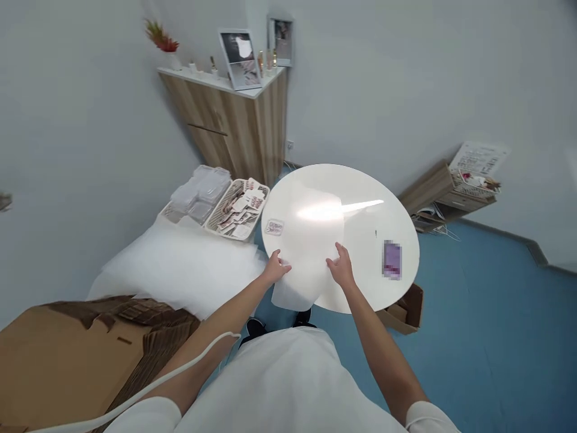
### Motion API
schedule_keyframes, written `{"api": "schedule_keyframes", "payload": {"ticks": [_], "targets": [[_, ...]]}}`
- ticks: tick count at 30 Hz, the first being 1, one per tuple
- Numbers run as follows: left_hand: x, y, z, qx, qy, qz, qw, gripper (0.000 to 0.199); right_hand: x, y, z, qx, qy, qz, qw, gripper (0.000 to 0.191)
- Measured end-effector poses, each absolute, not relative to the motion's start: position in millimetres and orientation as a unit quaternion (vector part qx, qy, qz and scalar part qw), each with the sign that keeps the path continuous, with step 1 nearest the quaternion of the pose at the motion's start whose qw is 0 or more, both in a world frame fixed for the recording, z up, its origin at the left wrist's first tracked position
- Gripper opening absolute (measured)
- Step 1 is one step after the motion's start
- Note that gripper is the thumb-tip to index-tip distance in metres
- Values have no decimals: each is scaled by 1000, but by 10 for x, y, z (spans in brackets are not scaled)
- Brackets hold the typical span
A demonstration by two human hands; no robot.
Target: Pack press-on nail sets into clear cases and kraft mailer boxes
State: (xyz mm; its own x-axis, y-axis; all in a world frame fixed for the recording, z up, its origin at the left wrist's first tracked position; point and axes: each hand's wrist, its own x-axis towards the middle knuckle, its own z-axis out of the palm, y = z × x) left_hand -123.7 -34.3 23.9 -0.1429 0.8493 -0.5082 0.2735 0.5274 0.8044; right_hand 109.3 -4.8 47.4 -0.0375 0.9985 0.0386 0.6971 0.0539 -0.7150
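A thin, translucent white sheet [311, 240] lies on the round white table [396, 210], its near end hanging over the front edge. At the sheet's left edge is my left hand [276, 268], thumb and fingers apart. My right hand [342, 266] rests by the sheet's right edge, its thumb and forefinger spread. Neither hand appears to grip anything. Left of the sheet lies a small clear packet or card with a dark pattern [274, 227], close to the table's rim. A blurred-out purple rectangle [392, 260] is on the table's right side, near a tiny dark object [375, 233].
Left of the table stand a white basket of printed cards [241, 210], clear plastic boxes [202, 189], a pile of white sheets [180, 264] and flattened cardboard [67, 355]. A wooden cabinet [225, 120] is behind. An open carton [406, 310] sits at lower right.
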Motion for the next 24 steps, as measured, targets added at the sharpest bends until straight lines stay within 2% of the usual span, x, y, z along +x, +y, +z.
{"api": "schedule_keyframes", "payload": {"ticks": [6,12,17,21,24], "targets": [[-629,-108,65,470,716,195,478,68,1785,22,69,-682,-635,272,239,60],[-364,-12,-84,490,741,133,439,59,2055,175,-162,-683,-637,308,180,63],[-270,8,-94,502,760,116,397,59,2022,111,-147,-717,-651,203,146,69],[-211,-108,-38,580,757,103,282,63,1932,-133,-132,-650,-731,179,106,62],[-194,-233,10,679,682,69,264,62,1927,-215,-175,-595,-773,215,48,58]]}}
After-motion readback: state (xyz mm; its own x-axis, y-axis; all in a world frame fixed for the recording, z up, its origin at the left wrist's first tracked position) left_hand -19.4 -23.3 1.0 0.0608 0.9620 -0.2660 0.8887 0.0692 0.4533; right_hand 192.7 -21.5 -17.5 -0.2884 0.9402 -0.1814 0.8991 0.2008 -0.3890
